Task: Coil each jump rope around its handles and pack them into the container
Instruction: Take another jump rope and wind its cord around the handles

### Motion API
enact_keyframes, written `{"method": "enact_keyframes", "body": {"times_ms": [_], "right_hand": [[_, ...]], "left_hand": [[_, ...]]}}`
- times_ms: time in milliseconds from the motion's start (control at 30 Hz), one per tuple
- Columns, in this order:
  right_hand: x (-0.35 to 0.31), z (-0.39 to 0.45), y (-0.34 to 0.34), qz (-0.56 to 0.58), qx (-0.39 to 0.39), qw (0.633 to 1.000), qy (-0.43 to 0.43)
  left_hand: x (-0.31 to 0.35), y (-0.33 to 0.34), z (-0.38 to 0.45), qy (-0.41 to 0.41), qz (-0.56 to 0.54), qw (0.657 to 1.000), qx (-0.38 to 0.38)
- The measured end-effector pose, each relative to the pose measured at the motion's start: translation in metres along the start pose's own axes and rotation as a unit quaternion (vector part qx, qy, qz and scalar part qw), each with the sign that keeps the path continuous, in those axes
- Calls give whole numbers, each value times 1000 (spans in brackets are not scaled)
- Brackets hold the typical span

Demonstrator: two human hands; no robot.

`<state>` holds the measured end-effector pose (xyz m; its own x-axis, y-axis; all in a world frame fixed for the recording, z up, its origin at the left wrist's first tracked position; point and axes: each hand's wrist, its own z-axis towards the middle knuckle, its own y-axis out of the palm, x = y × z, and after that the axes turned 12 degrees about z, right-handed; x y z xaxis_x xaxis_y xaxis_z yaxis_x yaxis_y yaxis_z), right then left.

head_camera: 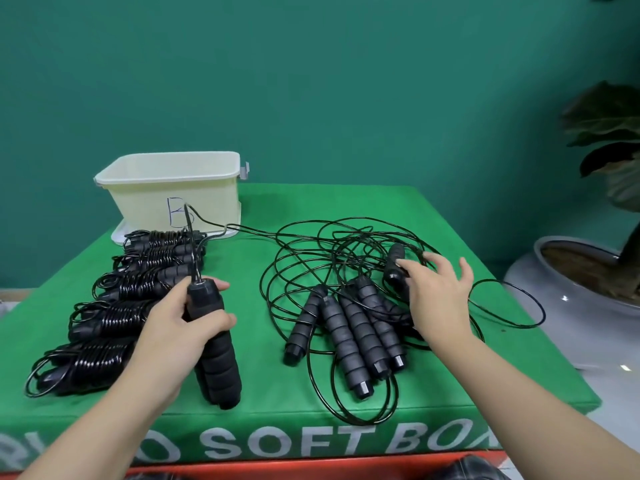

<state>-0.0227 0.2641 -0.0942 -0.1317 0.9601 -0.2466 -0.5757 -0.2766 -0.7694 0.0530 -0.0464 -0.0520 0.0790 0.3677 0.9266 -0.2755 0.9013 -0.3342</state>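
Container (180,199) at rear left of soft box (311,441), standing on lid (119,233). Row of coiled ropes (114,317) in front of container, along left side. Left hand (173,323) just right of row, around handle (211,337). Loose cord tangle (332,258) at right. Four handles (349,337) side by side on tangle. Right hand (436,292) over tangle's right edge, at fifth handle (394,261). Potted plant (588,268) beyond box, far right.

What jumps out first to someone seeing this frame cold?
The tangle of loose black ropes sprawled over the right half of the green mat, with four foam handles lying side by side in it. Opposite, a tidy row of coiled ropes runs along the left side up to the cream container at the back. The left hand grips one handle upright while the right hand reaches for another handle.
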Motion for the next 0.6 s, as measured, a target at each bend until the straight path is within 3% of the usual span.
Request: {"method": "enact_keyframes", "body": {"times_ms": [67, 167, 267, 433, 600], "right_hand": [[-2, -3, 1, 14, 34, 994, -102], [-9, -4, -1, 103, -47, 979, -168], [-16, -8, -6, 165, -155, 963, -145], [-21, -14, -13, 129, -98, 977, -140], [-15, -11, -16, 62, -155, 986, 16]], "left_hand": [[-1, -1, 0, 2, -3, 1000, 0], [-2, -2, 1, 7, 1, 1000, -2], [-1, 0, -1, 8, 2, 1000, -4], [3, 2, -4, 13, 11, 1000, -11], [5, -3, -5, 36, 34, 999, -7]]}}
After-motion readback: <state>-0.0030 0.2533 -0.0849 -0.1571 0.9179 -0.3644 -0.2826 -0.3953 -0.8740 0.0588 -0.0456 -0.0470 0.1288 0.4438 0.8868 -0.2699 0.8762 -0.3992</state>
